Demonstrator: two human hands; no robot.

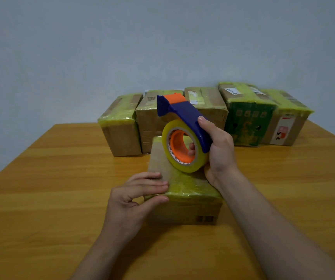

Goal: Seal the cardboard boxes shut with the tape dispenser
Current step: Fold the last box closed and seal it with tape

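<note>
Small brown cardboard box (184,207): on the table, just in front; long side runs away from the person
Left hand (130,199): pinches its near left corner
Right hand (219,150): grips blue and orange tape dispenser (184,118) above its far half

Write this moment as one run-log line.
left hand: holds box | right hand: grips tape dispenser over box | taped boxes behind
</note>
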